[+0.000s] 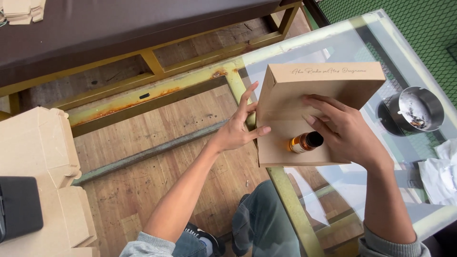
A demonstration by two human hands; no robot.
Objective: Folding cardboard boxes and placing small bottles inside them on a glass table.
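Observation:
An open tan cardboard box point(285, 102) lies on the corner of a glass table point(333, 47), its lid raised at the far side. My left hand point(240, 126) steadies the box's left wall, thumb on its near corner and fingers spread. My right hand point(342, 128) rests inside the box, palm down, holding a small amber bottle with a dark cap point(305, 142) against the box floor.
A round metal ashtray point(415, 109) with ash sits right of the box, white crumpled paper point(440, 169) nearer me. Stacked flat cardboard boxes point(40, 157) stand at the left with a black object point(19, 207) on them. A yellow metal frame point(157, 90) crosses the wooden floor.

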